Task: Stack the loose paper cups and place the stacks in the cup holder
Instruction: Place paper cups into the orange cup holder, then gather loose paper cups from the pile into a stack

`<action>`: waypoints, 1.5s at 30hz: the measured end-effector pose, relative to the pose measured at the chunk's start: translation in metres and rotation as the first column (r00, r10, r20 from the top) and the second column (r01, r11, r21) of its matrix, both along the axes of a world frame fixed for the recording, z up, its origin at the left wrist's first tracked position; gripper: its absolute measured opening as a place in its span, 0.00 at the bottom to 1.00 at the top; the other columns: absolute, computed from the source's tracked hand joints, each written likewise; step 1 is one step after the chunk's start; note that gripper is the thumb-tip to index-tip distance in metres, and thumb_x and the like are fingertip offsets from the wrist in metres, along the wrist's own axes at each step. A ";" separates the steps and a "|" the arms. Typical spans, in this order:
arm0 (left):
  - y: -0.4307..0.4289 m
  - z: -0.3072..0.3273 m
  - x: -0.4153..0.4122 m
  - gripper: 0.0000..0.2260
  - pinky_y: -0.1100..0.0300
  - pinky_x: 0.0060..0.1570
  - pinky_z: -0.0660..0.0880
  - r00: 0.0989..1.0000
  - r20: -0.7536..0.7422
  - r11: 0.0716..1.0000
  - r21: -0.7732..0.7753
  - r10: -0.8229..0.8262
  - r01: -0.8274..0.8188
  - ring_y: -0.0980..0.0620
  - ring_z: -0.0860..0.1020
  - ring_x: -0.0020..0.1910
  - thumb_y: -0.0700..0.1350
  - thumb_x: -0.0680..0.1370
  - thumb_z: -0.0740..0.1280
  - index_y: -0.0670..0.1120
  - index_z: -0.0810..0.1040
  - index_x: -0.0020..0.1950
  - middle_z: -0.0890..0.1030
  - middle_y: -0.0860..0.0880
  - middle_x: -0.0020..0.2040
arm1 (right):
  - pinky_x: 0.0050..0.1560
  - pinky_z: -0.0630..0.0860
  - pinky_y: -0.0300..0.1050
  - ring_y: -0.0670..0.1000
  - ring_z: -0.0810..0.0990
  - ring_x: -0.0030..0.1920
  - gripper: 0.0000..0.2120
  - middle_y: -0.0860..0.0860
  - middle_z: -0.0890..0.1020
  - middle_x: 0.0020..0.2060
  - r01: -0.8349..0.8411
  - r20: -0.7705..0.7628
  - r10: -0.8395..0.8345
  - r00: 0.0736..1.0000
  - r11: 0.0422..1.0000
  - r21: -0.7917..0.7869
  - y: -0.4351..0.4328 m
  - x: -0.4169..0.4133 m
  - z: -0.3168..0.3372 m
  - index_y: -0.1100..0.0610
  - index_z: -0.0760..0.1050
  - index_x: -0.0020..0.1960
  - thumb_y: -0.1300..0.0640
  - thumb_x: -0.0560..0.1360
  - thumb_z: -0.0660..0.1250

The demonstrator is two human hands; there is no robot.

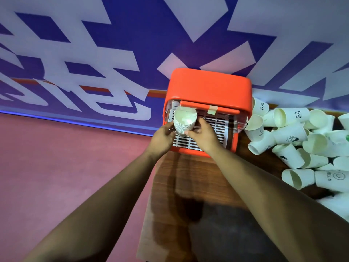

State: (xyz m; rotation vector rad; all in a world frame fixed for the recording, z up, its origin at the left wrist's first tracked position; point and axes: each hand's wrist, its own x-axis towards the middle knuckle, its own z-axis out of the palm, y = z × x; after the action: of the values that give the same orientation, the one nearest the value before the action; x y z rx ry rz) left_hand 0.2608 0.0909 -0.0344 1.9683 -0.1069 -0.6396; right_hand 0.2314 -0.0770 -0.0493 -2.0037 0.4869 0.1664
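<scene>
**A stack of cups is being set into the holder**

A stack of paper cups is held between both hands over the left end of the white slatted rack inside the orange cup holder. The open mouth of the top cup is turned up toward the camera. Whether the bottom of the stack touches the rack cannot be told, because it is hidden by the hands. The fingers of the left hand are curled against the left side of the stack. The right hand is bent around the lower right side, with the thumb pressed near the base.

For this step to be done well, the stack should be kept straight and lowered slowly until it is carried by the rack. It should be placed close to the left wall, so that room is left for other stacks. The grip should be released only when the stack is steady. Many loose cups lie in a heap on the wooden table to the right of the holder, so the task is judged far from finished.
</scene>
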 end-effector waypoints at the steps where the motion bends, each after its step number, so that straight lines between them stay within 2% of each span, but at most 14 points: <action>1: -0.002 0.001 0.001 0.21 0.69 0.61 0.72 1.000 -0.009 1.000 -0.015 0.002 -0.002 0.54 0.77 0.64 0.36 0.81 0.59 0.49 0.74 0.72 0.81 0.52 0.64 | 0.45 0.78 0.47 0.51 0.82 0.45 0.22 0.52 0.84 0.49 -0.005 -0.001 0.005 1.000 1.000 -0.011 -0.001 0.004 -0.002 0.52 0.72 0.62 0.56 0.70 0.75; 3: -0.004 -0.002 0.005 0.23 0.57 0.68 0.71 1.000 -0.017 1.000 -0.030 0.002 -0.002 0.53 0.76 0.67 0.37 0.80 0.59 0.52 0.71 0.74 0.80 0.51 0.66 | 0.45 0.78 0.47 0.51 0.82 0.45 0.20 0.51 0.83 0.47 -0.009 -0.004 0.008 1.000 0.999 -0.031 -0.001 0.011 -0.003 0.52 0.73 0.61 0.56 0.71 0.74; 7: -0.003 -0.009 0.009 0.28 0.48 0.72 0.68 0.998 -0.059 0.999 -0.051 0.006 -0.009 0.55 0.74 0.69 0.41 0.76 0.59 0.61 0.66 0.75 0.77 0.55 0.70 | 0.49 0.80 0.51 0.50 0.84 0.44 0.14 0.49 0.85 0.44 0.029 0.001 -0.029 1.000 0.998 -0.047 0.001 0.024 -0.012 0.54 0.76 0.55 0.55 0.71 0.73; 11: -0.007 -0.009 0.013 0.29 0.50 0.72 0.68 0.998 -0.051 0.999 -0.043 0.028 -0.030 0.54 0.74 0.70 0.41 0.76 0.60 0.60 0.65 0.76 0.75 0.56 0.71 | 0.42 0.76 0.45 0.51 0.84 0.42 0.11 0.51 0.85 0.40 0.066 0.016 -0.066 0.998 0.996 -0.065 0.008 0.032 -0.014 0.57 0.78 0.51 0.55 0.72 0.73; 15: -0.014 -0.010 0.019 0.32 0.58 0.68 0.67 0.999 -0.021 1.000 -0.009 0.027 -0.027 0.52 0.72 0.70 0.34 0.77 0.58 0.55 0.62 0.79 0.73 0.53 0.73 | 0.50 0.80 0.51 0.49 0.85 0.44 0.13 0.49 0.86 0.42 0.118 0.016 -0.118 0.993 0.993 -0.003 0.011 0.039 -0.025 0.58 0.79 0.51 0.52 0.70 0.72; 18: -0.017 -0.010 0.018 0.31 0.59 0.67 0.67 0.999 -0.006 0.999 -0.009 0.032 -0.032 0.52 0.72 0.70 0.36 0.77 0.58 0.55 0.62 0.79 0.73 0.52 0.73 | 0.54 0.79 0.53 0.50 0.84 0.48 0.12 0.51 0.86 0.47 0.122 0.013 -0.122 0.992 0.992 0.013 0.013 0.038 -0.024 0.58 0.78 0.52 0.53 0.72 0.71; 20: -0.015 -0.012 0.014 0.30 0.57 0.69 0.69 0.999 0.022 0.999 -0.021 0.035 -0.034 0.52 0.74 0.69 0.37 0.75 0.57 0.56 0.65 0.77 0.75 0.52 0.71 | 0.59 0.77 0.51 0.51 0.82 0.56 0.12 0.55 0.83 0.55 0.123 0.002 -0.123 0.992 0.991 0.048 0.015 0.032 -0.018 0.60 0.75 0.56 0.58 0.74 0.70; 23: -0.005 -0.019 0.005 0.27 0.48 0.69 0.73 0.999 0.005 0.997 -0.051 0.050 -0.050 0.52 0.77 0.67 0.39 0.76 0.59 0.57 0.68 0.74 0.77 0.52 0.69 | 0.64 0.74 0.52 0.52 0.76 0.65 0.22 0.57 0.76 0.65 0.103 0.002 -0.103 0.995 0.994 0.026 0.012 0.010 -0.008 0.62 0.69 0.68 0.60 0.76 0.68; 25: 0.002 -0.019 -0.002 0.23 0.46 0.66 0.75 0.998 -0.001 0.998 -0.033 0.055 -0.055 0.52 0.80 0.63 0.41 0.78 0.61 0.57 0.71 0.72 0.79 0.50 0.66 | 0.63 0.74 0.52 0.52 0.77 0.64 0.23 0.56 0.77 0.64 0.102 0.018 -0.101 0.995 0.995 -0.025 0.004 -0.014 0.004 0.61 0.69 0.69 0.59 0.76 0.68; 28: 0.003 -0.003 -0.018 0.19 0.46 0.65 0.75 0.997 0.032 0.996 0.056 0.068 -0.070 0.47 0.79 0.62 0.41 0.79 0.62 0.46 0.72 0.71 0.78 0.45 0.65 | 0.62 0.75 0.50 0.50 0.78 0.61 0.21 0.54 0.79 0.61 0.096 0.036 -0.092 0.995 0.986 -0.136 -0.019 -0.060 0.031 0.58 0.71 0.67 0.57 0.76 0.68; 34: -0.043 0.039 -0.056 0.12 0.54 0.58 0.75 0.983 0.085 0.977 0.154 -0.162 0.148 0.45 0.80 0.56 0.43 0.79 0.64 0.43 0.77 0.61 0.81 0.46 0.57 | 0.59 0.73 0.44 0.54 0.78 0.59 0.21 0.57 0.79 0.59 0.195 0.071 -0.182 0.981 0.906 -0.375 -0.089 -0.150 0.070 0.61 0.73 0.65 0.56 0.75 0.69; 36: -0.068 0.048 -0.065 0.09 0.57 0.52 0.72 0.960 0.104 0.954 0.183 -0.259 0.237 0.45 0.80 0.54 0.43 0.79 0.66 0.42 0.79 0.57 0.82 0.45 0.54 | 0.60 0.74 0.50 0.58 0.77 0.59 0.21 0.59 0.78 0.57 0.233 0.063 -0.230 0.971 0.862 -0.449 -0.118 -0.172 0.076 0.62 0.74 0.64 0.55 0.74 0.70; 39: -0.109 0.060 -0.080 0.09 0.58 0.47 0.71 0.914 0.155 0.913 0.232 -0.374 0.334 0.45 0.80 0.52 0.44 0.78 0.66 0.42 0.80 0.55 0.83 0.45 0.51 | 0.60 0.72 0.52 0.60 0.75 0.60 0.23 0.61 0.76 0.58 0.232 -0.023 -0.280 0.960 0.836 -0.497 -0.161 -0.200 0.081 0.63 0.72 0.65 0.56 0.73 0.69; 45: -0.193 0.061 -0.116 0.10 0.57 0.49 0.72 0.851 0.122 0.842 0.273 -0.511 0.466 0.45 0.79 0.52 0.46 0.79 0.67 0.41 0.78 0.57 0.82 0.43 0.53 | 0.61 0.70 0.50 0.59 0.73 0.62 0.27 0.59 0.71 0.63 0.137 -0.175 -0.272 0.946 0.827 -0.545 -0.236 -0.243 0.070 0.60 0.68 0.69 0.54 0.73 0.69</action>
State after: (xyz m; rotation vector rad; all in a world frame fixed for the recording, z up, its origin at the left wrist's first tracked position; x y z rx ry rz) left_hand 0.1445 -0.1023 0.0262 2.2473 -0.7067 -0.8186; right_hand -0.0111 -0.3133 0.0203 -2.4598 0.9958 0.1584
